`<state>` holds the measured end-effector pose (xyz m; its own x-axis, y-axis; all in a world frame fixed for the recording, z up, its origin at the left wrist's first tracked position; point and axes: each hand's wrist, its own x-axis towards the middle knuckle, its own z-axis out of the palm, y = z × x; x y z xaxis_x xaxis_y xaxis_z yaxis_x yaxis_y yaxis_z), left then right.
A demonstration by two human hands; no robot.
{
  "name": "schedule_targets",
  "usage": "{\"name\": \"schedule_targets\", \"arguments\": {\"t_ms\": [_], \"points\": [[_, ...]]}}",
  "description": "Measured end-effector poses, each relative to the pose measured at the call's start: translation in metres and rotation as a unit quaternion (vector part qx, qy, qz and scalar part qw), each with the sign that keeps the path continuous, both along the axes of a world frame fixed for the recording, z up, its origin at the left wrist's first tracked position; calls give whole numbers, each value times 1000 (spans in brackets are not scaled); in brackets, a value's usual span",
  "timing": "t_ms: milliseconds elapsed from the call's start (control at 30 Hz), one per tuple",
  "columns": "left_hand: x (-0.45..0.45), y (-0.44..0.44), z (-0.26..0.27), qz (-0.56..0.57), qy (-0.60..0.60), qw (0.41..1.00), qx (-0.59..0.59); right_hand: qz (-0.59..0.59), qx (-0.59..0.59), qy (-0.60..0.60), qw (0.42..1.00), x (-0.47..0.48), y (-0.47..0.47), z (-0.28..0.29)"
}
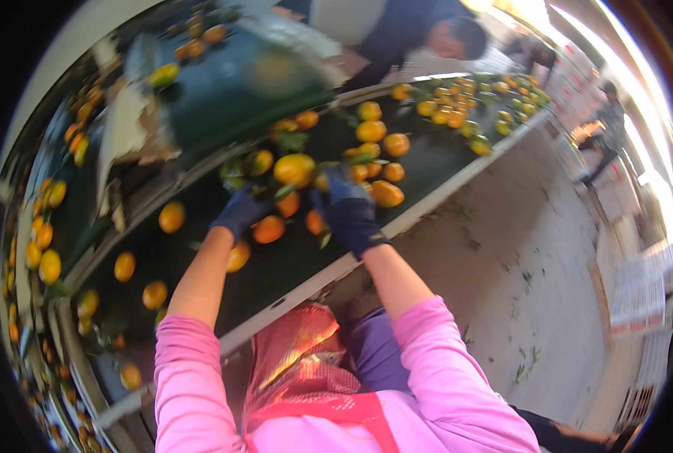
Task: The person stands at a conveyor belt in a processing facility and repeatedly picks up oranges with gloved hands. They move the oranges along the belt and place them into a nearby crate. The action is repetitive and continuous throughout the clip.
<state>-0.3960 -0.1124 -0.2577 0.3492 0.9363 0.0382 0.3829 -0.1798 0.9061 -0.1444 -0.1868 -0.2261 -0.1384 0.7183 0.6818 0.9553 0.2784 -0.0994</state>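
Both my hands wear dark blue gloves and reach over a dark green conveyor belt (212,283) scattered with orange and yellow citrus fruit. My left hand (239,214) is among the fruit, beside an orange fruit (269,229) and some green leaves (234,172); its fingertips are blurred and partly hidden. My right hand (345,209) lies at the left edge of a fruit cluster (370,131), its fingers touching a mostly hidden yellowish fruit. Between my hands are a large yellow-orange fruit (294,170) and an orange one (287,204). Whether either hand grips anything is unclear.
A pale metal rail (291,303) edges the belt nearest me. Beyond it runs another green belt (240,73), with torn cardboard (135,124) beside it. A person (455,39) leans over the far side. Fallen leaves (526,362) dot the floor at right, near stacked boxes (619,187).
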Motion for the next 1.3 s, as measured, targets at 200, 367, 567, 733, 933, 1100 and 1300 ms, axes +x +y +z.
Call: {"name": "schedule_targets", "arguments": {"t_ms": [200, 367, 567, 733, 933, 1100, 1300], "points": [[-58, -126, 38, -23, -471, 867, -164, -36, 21, 56, 998, -12, -76, -22], [-173, -249, 74, 64, -471, 878, -50, 175, -49, 74, 981, -37, -139, -32], [-419, -404, 46, 261, 51, 939, 218, 231, -68, 59, 969, -87, -154, -28], [-639, -503, 12, 615, -299, 724, 93, 245, -68, 68, 965, -117, -130, -2], [-621, -419, -79, 738, -300, 600, 75, 283, -100, 67, 952, -103, -132, 26], [-353, -286, -69, 421, 90, 880, 204, 292, -67, 36, 953, -79, -142, 13], [-120, -231, -10, 68, 203, 941, 261, 132, -85, 122, 980, -34, -117, 15]]}}
